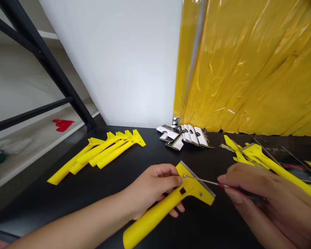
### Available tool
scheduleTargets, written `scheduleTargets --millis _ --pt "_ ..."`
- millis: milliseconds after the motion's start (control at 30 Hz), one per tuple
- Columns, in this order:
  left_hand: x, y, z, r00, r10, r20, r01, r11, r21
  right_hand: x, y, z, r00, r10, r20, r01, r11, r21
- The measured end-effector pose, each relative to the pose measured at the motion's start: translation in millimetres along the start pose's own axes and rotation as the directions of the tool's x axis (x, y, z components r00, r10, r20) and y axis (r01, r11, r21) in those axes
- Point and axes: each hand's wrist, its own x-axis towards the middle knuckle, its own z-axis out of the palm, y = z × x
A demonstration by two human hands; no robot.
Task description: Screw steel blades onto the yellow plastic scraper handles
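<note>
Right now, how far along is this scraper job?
Done-looking: the scraper at far right shows a fitted blade. In hand: the left hand grips a yellow scraper while the right hand holds a screwdriver to a screw. Left: the yellow handles, showing no blades, and the carded blades.

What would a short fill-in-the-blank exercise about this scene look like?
The left hand holds a ____ plastic scraper.
The right hand holds a small screwdriver with a ____ band near its handle.
The screwdriver's tip sits at a ____ in the scraper's head.
More yellow scraper handles lie side by side on the ____ tabletop.

Missing words, in order: yellow, red, screw, black.
</note>
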Motion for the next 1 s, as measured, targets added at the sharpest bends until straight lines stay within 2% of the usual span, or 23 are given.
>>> scheduleTargets --millis 233,500,667,833,1000 --pt "2.0 -4.4 -2.2 0.995 0.086 -0.047 -0.082 0.993 0.089 3.0 -1.4 -0.4 1.000 -0.002 0.002 0.002 0.999 0.042" --pt "4.2 0.9 -4.1 0.965 0.227 -0.133 -0.206 0.966 0.156 11.4 -9.6 18.4 0.993 0.107 -0.040 -0.110 0.990 -0.083" --pt "6.6 3.8 -9.6 0.938 0.304 -0.168 -0.253 0.930 0.267 9.8 -8.8 18.1 0.985 0.169 -0.035 -0.172 0.981 -0.089" --pt "8.8 3.1 -13.2 0.936 0.310 -0.164 -0.249 0.917 0.311 6.6 -4.1 16.2 0.985 0.173 -0.003 -0.173 0.983 -0.058" --pt "11.5 3.1 -16.6 0.919 0.347 -0.188 -0.277 0.906 0.320 8.8 -2.3 17.4 0.984 0.163 0.072 -0.146 0.970 -0.196"
